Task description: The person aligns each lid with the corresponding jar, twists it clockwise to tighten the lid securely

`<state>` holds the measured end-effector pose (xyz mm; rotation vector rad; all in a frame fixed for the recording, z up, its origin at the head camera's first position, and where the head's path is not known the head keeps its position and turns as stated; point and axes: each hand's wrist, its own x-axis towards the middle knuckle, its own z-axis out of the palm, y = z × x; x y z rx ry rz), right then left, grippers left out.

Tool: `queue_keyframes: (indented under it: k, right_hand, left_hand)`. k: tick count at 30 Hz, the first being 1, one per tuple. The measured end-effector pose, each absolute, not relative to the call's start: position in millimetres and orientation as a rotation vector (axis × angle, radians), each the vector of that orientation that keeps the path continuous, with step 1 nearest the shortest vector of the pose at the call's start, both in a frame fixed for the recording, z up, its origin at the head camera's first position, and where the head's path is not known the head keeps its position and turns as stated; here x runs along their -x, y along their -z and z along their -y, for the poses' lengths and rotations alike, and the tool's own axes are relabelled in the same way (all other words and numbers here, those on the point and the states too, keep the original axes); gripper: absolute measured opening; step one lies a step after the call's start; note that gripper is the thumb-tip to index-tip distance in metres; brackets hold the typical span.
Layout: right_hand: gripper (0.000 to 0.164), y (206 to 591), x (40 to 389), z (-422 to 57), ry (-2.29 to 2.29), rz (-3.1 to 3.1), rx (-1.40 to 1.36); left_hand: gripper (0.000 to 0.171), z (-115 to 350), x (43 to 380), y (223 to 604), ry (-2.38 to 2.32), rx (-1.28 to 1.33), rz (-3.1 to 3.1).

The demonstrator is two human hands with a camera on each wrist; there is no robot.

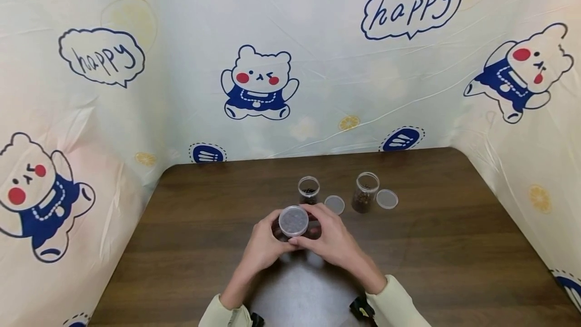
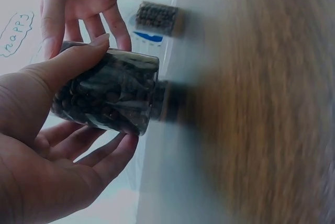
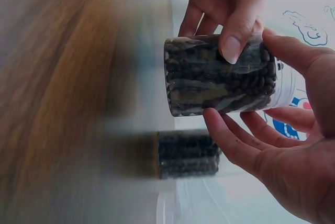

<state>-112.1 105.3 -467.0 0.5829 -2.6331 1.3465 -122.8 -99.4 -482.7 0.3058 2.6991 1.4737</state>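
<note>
While the left hand (image 1: 263,240) curls its fingers round one side of the capped jar (image 1: 293,221), the right hand's (image 1: 335,237) fingers hold its other side near the top. Dark beans (image 3: 199,80) fill the capped jar, which is upright above the tabletop (image 1: 454,251). Just beyond it stands a short jar (image 1: 309,193); beyond it to the right is a loose lid (image 1: 335,205), and farther right a tall jar (image 1: 364,198) and another lid (image 1: 387,199).

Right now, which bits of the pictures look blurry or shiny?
Head view: a pale glare shines on the table; left wrist view: the table smears into soft streaks; right wrist view: the table is blurry too, but the held jar looks sharper, with pale reflections across its side.
</note>
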Motion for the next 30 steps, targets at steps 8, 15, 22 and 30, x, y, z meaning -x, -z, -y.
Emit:
queue_keyframes:
  k: [8,15,22,30]
  right_hand:
    - [0.067,463.7,120.3,-89.1,-1.38,2.622,-0.57]
    - [0.066,462.0,126.7,-73.9,-1.468,2.594,-0.556]
    - [0.064,465.8,138.8,-56.5,-1.58,2.585,-0.553]
    - [0.064,467.6,155.2,-29.7,-1.704,2.537,-0.553]
  left_hand:
    - [0.069,113.0,128.6,477.7,-1.51,-0.259,-2.698]
    - [0.067,125.2,133.4,475.5,-1.59,-0.191,-2.667]
    - [0.071,135.3,138.2,477.8,-1.665,-0.06,-2.648]
    - [0.071,153.5,151.8,477.5,-1.668,-0.003,-2.692]
